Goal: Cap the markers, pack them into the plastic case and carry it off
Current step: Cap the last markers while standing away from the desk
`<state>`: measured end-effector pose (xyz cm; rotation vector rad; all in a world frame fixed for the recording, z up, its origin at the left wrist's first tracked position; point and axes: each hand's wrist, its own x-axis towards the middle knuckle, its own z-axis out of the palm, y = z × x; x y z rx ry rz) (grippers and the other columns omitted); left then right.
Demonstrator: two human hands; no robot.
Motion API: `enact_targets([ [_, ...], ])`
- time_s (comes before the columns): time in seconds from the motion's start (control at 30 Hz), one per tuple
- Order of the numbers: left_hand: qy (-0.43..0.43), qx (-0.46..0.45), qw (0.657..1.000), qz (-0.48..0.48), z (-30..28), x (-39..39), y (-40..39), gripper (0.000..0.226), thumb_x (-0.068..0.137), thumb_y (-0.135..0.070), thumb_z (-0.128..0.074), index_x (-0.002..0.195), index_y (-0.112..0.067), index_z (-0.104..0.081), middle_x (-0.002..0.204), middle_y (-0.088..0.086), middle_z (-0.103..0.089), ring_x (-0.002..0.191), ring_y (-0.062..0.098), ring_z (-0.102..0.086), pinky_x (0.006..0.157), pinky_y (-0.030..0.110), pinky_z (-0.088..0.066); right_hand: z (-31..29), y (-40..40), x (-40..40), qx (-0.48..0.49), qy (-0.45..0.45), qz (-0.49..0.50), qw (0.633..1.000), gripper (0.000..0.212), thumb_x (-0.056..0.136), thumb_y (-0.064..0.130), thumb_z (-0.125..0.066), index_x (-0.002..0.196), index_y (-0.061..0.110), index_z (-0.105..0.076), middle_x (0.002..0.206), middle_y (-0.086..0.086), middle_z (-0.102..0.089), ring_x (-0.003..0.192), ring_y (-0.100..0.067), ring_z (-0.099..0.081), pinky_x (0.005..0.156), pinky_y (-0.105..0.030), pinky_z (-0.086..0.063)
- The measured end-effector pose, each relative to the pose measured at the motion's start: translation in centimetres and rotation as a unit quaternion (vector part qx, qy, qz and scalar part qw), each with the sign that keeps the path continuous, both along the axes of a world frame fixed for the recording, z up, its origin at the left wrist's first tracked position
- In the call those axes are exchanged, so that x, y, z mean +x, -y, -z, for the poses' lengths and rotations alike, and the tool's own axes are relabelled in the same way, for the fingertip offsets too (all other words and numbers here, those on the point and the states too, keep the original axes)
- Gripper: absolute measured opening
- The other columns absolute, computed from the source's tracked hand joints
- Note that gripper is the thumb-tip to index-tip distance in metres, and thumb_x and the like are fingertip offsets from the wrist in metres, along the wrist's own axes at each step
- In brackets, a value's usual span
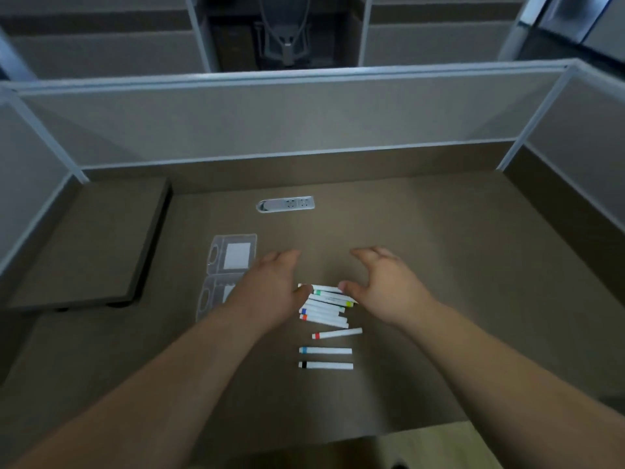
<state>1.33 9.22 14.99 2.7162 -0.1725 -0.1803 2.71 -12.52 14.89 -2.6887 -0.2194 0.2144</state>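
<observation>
Several white markers with coloured bands lie bunched in a pile [324,308] on the brown desk [439,282]. Three more lie apart nearer me: a red-banded one [336,333], a light-blue-banded one [325,350] and a black-banded one [325,365]. My left hand [270,282] hovers at the pile's left end, fingers relaxed, thumb touching the marker tips. My right hand [382,279] is spread over the pile's right end, thumb by the top marker. A clear plastic case [216,265] lies open to the left, partly hidden by my left forearm.
A socket panel [285,204] is set into the desk behind the hands. A raised brown shelf [94,245] stands at the left. Grey cubicle partitions [287,113] wall in the desk at back and sides. The desk's front edge runs at lower right.
</observation>
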Motion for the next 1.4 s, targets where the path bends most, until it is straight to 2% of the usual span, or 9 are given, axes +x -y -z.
enact_targets([
  [0.33,-0.014,0.053,0.993,0.102,-5.5,-2.3,0.7,0.075,0.089,-0.057,-0.056,0.152,-0.027,-0.029,0.152,0.007,-0.041,0.139,0.029,-0.039,0.113,0.04,-0.035,-6.0,0.7,-5.4,0.0,-0.058,0.101,0.993,0.085,0.08,0.067,-0.057,0.149,0.027,-0.03,0.147,-0.012,-0.04,0.136,-0.032,-0.038,0.109,-0.04,-0.036],
  [0.6,-0.008,0.052,0.983,0.177,-7.7,-3.4,5.5,0.08,0.086,-0.062,-0.055,0.153,-0.029,-0.027,0.154,0.003,-0.04,0.142,0.026,-0.035,0.114,0.04,-0.034,-7.6,4.4,-10.1,0.018,-0.045,0.183,0.982,0.084,0.082,0.066,-0.056,0.15,0.026,-0.028,0.146,-0.012,-0.04,0.137,-0.032,-0.037,0.111,-0.038,-0.034],
  [0.97,0.002,0.037,0.945,0.326,-8.8,-9.8,20.6,0.082,0.085,-0.063,-0.057,0.153,-0.027,-0.028,0.155,0.002,-0.04,0.144,0.023,-0.034,0.118,0.037,-0.03,-8.2,16.8,-21.8,0.039,-0.028,0.319,0.947,0.09,0.078,0.07,-0.056,0.152,0.027,-0.028,0.149,-0.007,-0.04,0.138,-0.029,-0.037,0.112,-0.035,-0.032],
  [1.27,-0.026,0.03,0.9,0.435,-7.4,-22.9,36.8,0.08,0.087,-0.059,-0.06,0.154,-0.028,-0.028,0.156,0.0,-0.039,0.144,0.021,-0.033,0.117,0.037,-0.031,-6.6,29.9,-39.4,0.056,-0.033,0.444,0.894,0.088,0.076,0.071,-0.057,0.149,0.03,-0.03,0.149,-0.003,-0.041,0.137,-0.027,-0.038,0.111,-0.039,-0.036],
  [1.4,-0.041,0.033,0.87,0.491,-6.3,-30.1,43.7,0.08,0.086,-0.059,-0.059,0.154,-0.029,-0.028,0.153,0.0,-0.04,0.142,0.021,-0.035,0.114,0.037,-0.035,-5.4,34.9,-48.8,0.053,-0.06,0.502,0.861,0.087,0.077,0.07,-0.057,0.15,0.03,-0.03,0.151,-0.002,-0.038,0.139,-0.027,-0.035,0.111,-0.038,-0.034],
])
